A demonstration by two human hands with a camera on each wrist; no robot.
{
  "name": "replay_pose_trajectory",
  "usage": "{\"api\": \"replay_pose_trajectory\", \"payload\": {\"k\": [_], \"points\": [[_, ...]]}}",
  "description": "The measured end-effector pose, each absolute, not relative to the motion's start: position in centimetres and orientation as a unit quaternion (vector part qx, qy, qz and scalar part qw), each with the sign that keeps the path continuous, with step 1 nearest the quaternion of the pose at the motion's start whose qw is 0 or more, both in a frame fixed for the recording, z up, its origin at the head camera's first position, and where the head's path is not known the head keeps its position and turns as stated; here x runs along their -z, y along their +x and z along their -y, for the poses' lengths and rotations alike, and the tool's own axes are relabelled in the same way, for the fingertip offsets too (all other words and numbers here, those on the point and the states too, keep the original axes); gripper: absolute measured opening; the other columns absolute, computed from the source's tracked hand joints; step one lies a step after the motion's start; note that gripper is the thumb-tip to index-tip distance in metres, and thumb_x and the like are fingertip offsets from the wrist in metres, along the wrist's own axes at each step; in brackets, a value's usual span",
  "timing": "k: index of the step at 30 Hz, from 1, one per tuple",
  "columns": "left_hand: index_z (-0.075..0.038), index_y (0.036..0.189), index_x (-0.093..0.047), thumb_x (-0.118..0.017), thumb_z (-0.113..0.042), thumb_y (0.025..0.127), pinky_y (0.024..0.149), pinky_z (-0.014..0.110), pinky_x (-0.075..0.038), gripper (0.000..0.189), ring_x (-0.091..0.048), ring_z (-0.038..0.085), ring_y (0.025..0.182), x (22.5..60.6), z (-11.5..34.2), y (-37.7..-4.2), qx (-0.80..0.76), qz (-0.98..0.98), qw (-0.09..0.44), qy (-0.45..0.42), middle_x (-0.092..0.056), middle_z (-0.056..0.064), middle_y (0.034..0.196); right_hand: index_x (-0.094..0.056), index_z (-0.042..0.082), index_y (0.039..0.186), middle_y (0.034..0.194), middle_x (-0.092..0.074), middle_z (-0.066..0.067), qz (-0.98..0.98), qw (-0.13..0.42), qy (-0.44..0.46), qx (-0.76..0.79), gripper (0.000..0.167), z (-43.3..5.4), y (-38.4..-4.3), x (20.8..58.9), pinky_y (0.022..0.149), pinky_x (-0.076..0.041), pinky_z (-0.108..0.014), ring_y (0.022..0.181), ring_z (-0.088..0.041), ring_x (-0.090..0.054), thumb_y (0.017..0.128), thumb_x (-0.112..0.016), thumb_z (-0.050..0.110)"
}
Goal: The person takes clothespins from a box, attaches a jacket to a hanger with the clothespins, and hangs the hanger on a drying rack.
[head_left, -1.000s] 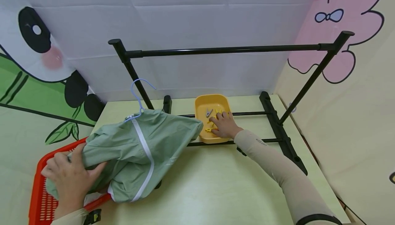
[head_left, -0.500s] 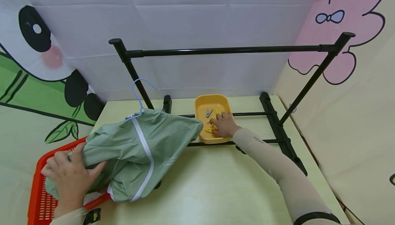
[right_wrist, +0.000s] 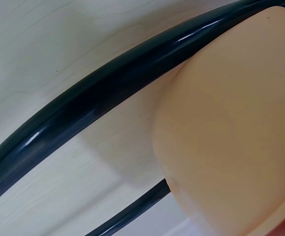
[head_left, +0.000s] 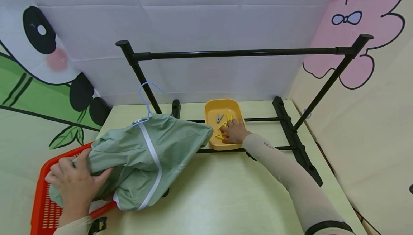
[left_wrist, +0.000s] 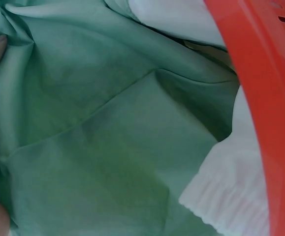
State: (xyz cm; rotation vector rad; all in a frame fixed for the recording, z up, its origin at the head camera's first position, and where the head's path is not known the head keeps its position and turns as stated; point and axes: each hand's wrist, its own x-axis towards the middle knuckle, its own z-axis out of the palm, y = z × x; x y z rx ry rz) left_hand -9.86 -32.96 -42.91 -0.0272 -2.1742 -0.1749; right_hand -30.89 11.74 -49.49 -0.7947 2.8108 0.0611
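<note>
A light green jacket (head_left: pixel 129 156) with a white band down it lies on a blue hanger (head_left: pixel 145 102), partly over a red basket (head_left: pixel 42 206). My left hand (head_left: pixel 74 181) grips its bunched fabric at the left, thumb toward the middle. The left wrist view shows the green cloth close up, with a white gathered edge (left_wrist: pixel 231 191) beside the red basket rim. My right hand (head_left: pixel 236 132) reaches into a yellow tray (head_left: pixel 211 108), fingers spread and bent down among yellow clothespins (head_left: pixel 220 136). One grey clothespin (head_left: pixel 219 118) lies farther back. The fingertips are partly hidden.
A black clothes rack stands on the pale table (head_left: pixel 219 188), with a top bar (head_left: pixel 238 53), slanted posts and low rails (head_left: pixel 261 119). The tray sits across the low rails. A pale wall with cartoon animals rises behind.
The right fingers have drawn in slightly over the clothespins in the tray. The left hand, jacket and hanger keep their places; the view shifts only a little.
</note>
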Motion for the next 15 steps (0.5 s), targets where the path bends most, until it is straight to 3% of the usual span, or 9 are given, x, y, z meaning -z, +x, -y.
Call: {"api": "replay_pose_trajectory", "payload": {"k": [15], "points": [[-0.003, 0.119, -0.047, -0.030, -0.084, 0.085, 0.065, 0.068, -0.020, 0.089, -0.030, 0.060, 0.078, 42.91, 33.01, -9.78, 0.070, 0.884, 0.462, -0.010, -0.031, 0.037, 0.088, -0.060, 0.024, 0.122, 0.131, -0.052, -0.015, -0.956, 0.092, -0.274, -0.052, 0.030, -11.60, -30.55, 49.84, 0.103, -0.023, -0.063, 0.122, -0.039, -0.040, 0.098, -0.060, 0.043]]}}
